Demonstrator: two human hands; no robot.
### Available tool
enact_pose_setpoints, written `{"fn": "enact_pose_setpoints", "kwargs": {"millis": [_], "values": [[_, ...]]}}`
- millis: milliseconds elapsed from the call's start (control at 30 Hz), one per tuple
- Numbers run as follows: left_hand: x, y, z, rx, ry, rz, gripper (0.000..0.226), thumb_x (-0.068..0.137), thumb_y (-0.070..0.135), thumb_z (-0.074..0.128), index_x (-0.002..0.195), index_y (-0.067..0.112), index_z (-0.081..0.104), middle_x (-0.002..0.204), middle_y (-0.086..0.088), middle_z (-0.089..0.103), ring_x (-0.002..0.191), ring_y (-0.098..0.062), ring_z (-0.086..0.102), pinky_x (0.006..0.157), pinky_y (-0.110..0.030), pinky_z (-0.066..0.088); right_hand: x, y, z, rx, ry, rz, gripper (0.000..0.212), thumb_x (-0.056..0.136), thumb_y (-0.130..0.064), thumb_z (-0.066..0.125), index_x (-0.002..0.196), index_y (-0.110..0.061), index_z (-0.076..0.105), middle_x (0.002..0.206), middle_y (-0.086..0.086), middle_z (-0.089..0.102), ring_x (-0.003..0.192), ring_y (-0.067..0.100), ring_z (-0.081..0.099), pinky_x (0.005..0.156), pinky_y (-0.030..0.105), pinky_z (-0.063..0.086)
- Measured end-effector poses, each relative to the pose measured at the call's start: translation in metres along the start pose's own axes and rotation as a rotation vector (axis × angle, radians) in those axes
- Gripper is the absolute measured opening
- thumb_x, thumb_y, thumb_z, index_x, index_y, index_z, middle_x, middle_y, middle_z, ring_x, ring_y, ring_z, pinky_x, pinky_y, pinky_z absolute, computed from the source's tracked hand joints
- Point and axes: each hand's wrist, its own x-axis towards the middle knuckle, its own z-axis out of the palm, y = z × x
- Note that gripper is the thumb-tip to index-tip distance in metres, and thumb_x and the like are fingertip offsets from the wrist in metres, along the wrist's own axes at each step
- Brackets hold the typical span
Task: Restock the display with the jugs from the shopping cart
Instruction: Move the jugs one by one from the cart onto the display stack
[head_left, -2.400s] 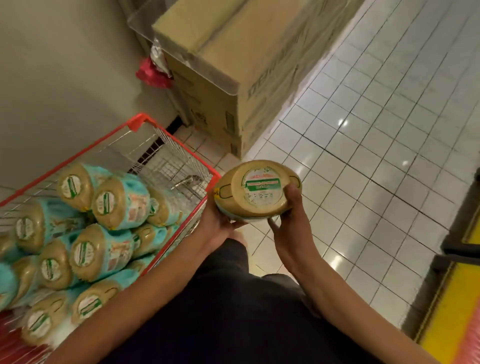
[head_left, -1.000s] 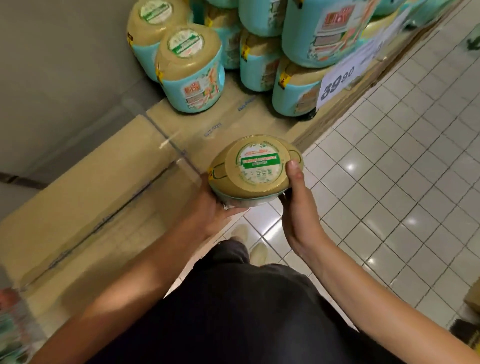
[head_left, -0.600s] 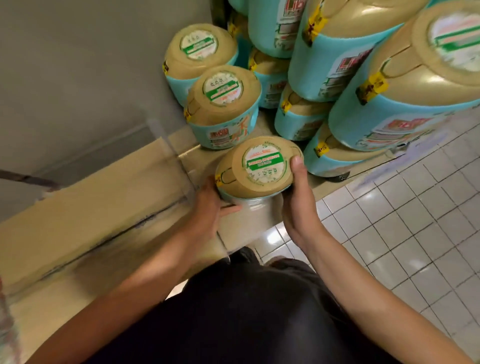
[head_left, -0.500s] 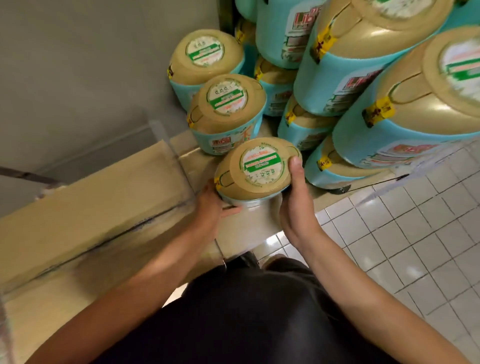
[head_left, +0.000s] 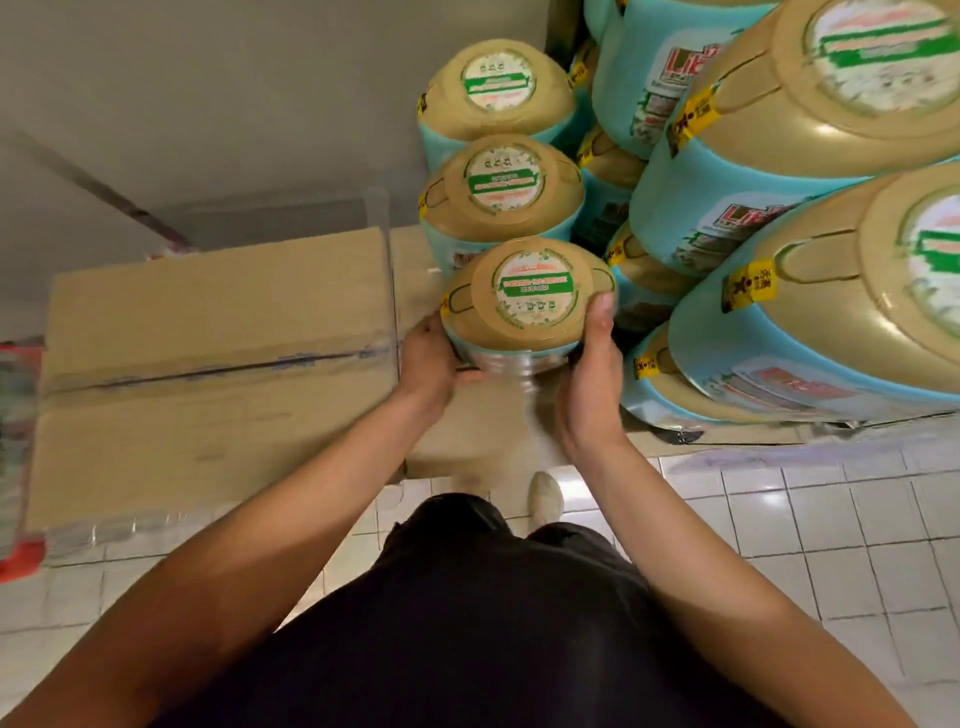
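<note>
Since a moment ago the jug (head_left: 527, 296) has neared the display jugs (head_left: 501, 182), now just beside them over the cardboard base (head_left: 457, 441); left grip (head_left: 428, 358) and right grip (head_left: 592, 384) clasp its sides; grey wall (head_left: 208, 78), white tiled floor (head_left: 779, 519)

This is a shop, most likely a supermarket aisle. Many identical turquoise plastic jugs with tan lids (head_left: 670, 208) stand stacked in tiers as a sales display. Each lid bears the same round green-and-white printed label (head_left: 501, 78), and several carry a yellow sticker tag (head_left: 748, 283). They rest on closed brown cardboard cartons (head_left: 208, 338) set against a plain grey wall (head_left: 208, 93). The floor of glossy white square tiles (head_left: 831, 519) suits a store. A blurred red shape (head_left: 21, 558) at the left edge may be a shopping cart's corner.
</note>
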Motion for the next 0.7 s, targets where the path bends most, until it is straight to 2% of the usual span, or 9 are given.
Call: {"fn": "enact_pose_setpoints", "kwargs": {"millis": [67, 100, 167, 200, 300, 367, 433, 500, 700], "values": [[-0.005, -0.008, 0.004, -0.046, 0.026, 0.022, 0.041, 0.111, 0.013, 0.026, 0.127, -0.004, 0.06, 0.123, -0.024, 0.07, 0.107, -0.042, 0.07, 0.084, -0.059, 0.062, -0.002, -0.004, -0.002, 0.028, -0.008, 0.026, 0.067, 0.092, -0.073, 0.061, 0.137, -0.022, 0.067, 0.137, -0.002, 0.071, 0.132, 0.015, 0.063, 0.116, 0.041, 0.047], [-0.008, -0.012, 0.004, -0.077, 0.037, 0.02, 0.039, 0.11, 0.012, 0.026, 0.119, -0.003, 0.061, 0.115, -0.023, 0.071, 0.1, -0.038, 0.071, 0.078, -0.051, 0.064, -0.004, -0.005, -0.004, 0.046, 0.017, 0.047, 0.065, 0.091, -0.072, 0.063, 0.134, -0.023, 0.067, 0.135, -0.005, 0.072, 0.13, 0.011, 0.064, 0.116, 0.038, 0.047], [-0.017, -0.022, -0.001, -0.104, 0.054, 0.017, 0.029, 0.108, 0.013, 0.03, 0.107, 0.008, 0.059, 0.092, -0.012, 0.066, 0.081, -0.022, 0.064, 0.066, -0.035, 0.061, -0.016, -0.006, -0.009, 0.062, 0.051, 0.083, 0.055, 0.096, -0.063, 0.06, 0.134, -0.023, 0.067, 0.134, -0.008, 0.072, 0.127, 0.007, 0.065, 0.115, 0.035, 0.046], [-0.024, -0.028, -0.005, -0.103, 0.044, 0.019, 0.022, 0.107, 0.013, 0.035, 0.108, 0.013, 0.057, 0.088, -0.007, 0.062, 0.077, -0.018, 0.06, 0.068, -0.034, 0.059, -0.025, -0.007, -0.011, 0.025, 0.055, 0.085, 0.051, 0.101, -0.058, 0.056, 0.135, -0.022, 0.066, 0.133, -0.007, 0.072, 0.125, 0.007, 0.065, 0.111, 0.032, 0.048], [-0.05, -0.053, -0.023, -0.111, -0.029, 0.03, 0.018, 0.107, 0.015, 0.048, 0.121, 0.013, 0.058, 0.102, -0.006, 0.063, 0.086, -0.017, 0.062, 0.086, -0.044, 0.059, -0.058, -0.008, -0.016, -0.129, 0.067, 0.128, 0.025, 0.102, -0.046, 0.054, 0.11, -0.024, 0.064, 0.103, -0.009, 0.066, 0.094, 0.007, 0.06, 0.087, 0.026, 0.045], [-0.074, -0.073, -0.043, -0.107, -0.056, 0.041, 0.025, 0.108, 0.016, 0.049, 0.127, 0.007, 0.062, 0.114, -0.009, 0.067, 0.098, -0.021, 0.065, 0.09, -0.045, 0.06, -0.085, -0.003, -0.013, -0.198, 0.036, 0.196, 0.021, 0.096, -0.039, 0.057, 0.107, -0.021, 0.061, 0.099, -0.004, 0.061, 0.09, 0.011, 0.055, 0.083, 0.029, 0.042], [-0.1, -0.092, -0.068, -0.117, -0.062, 0.052, 0.029, 0.109, 0.016, 0.049, 0.131, 0.004, 0.062, 0.122, -0.013, 0.069, 0.106, -0.026, 0.066, 0.089, -0.044, 0.061, -0.11, 0.007, -0.006, -0.251, -0.069, 0.243, 0.018, 0.101, -0.027, 0.056, 0.111, -0.014, 0.064, 0.103, 0.004, 0.063, 0.094, 0.017, 0.059, 0.084, 0.031, 0.046], [-0.127, -0.112, -0.099, -0.132, -0.024, 0.055, 0.029, 0.109, 0.017, 0.05, 0.133, 0.005, 0.062, 0.129, -0.016, 0.069, 0.113, -0.03, 0.068, 0.097, -0.05, 0.057, -0.137, 0.023, 0.004, -0.33, -0.214, 0.252, 0.018, 0.104, -0.014, 0.051, 0.111, -0.007, 0.066, 0.099, 0.007, 0.065, 0.094, 0.022, 0.061, 0.085, 0.035, 0.049], [-0.209, -0.189, -0.224, -0.311, 0.18, 0.098, 0.028, 0.11, 0.017, 0.049, 0.13, 0.004, 0.062, 0.127, -0.019, 0.069, 0.112, -0.036, 0.069, 0.092, -0.044, 0.058, -0.224, 0.093, 0.05, -0.558, -0.585, 0.311, 0.021, 0.105, -0.013, 0.051, 0.092, -0.013, 0.067, 0.085, 0.004, 0.068, 0.079, 0.015, 0.062, 0.074, 0.029, 0.05]]}}
